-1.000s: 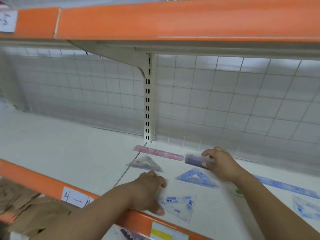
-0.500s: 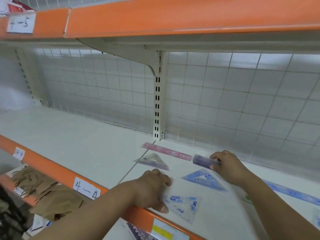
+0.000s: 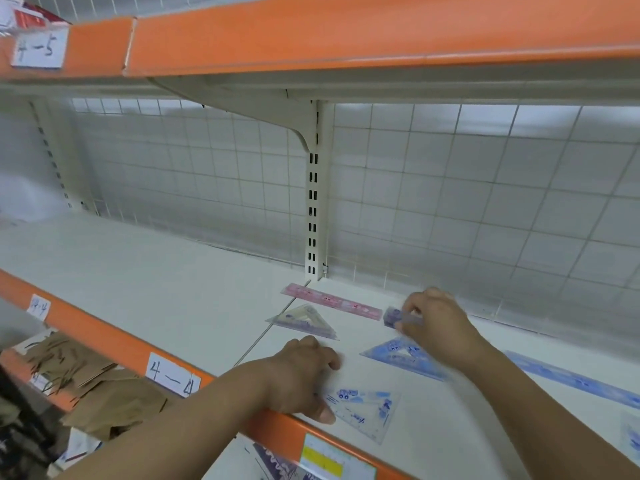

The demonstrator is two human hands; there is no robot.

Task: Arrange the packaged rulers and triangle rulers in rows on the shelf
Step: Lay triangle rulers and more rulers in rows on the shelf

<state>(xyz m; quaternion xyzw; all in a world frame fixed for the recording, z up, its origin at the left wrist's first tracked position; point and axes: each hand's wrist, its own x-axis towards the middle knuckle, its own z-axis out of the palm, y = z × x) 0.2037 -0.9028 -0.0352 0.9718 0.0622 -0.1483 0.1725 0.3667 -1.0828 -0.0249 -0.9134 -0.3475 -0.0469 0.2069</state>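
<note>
On the white shelf (image 3: 145, 289) a pink packaged ruler (image 3: 330, 301) lies near the back. Right of it my right hand (image 3: 433, 318) grips the end of a purple packaged ruler (image 3: 394, 316); most of that ruler is hidden under the hand. A pale triangle ruler (image 3: 303, 320) sits in front of the pink ruler. A blue triangle ruler (image 3: 403, 356) lies below my right hand. My left hand (image 3: 301, 375) pinches the left corner of a clear blue-printed triangle ruler (image 3: 365, 410) at the shelf's front edge.
A long blue ruler (image 3: 571, 379) lies at the right, and another blue package (image 3: 632, 445) shows at the right border. An orange shelf lip (image 3: 104, 337) carries the label 4-4. A wire grid backs the shelf. Brown paper (image 3: 86, 379) fills the lower shelf at left.
The camera view has shifted, so the shelf appears further right and lower. Both hands keep their holds, with the purple ruler still beside the pink one.
</note>
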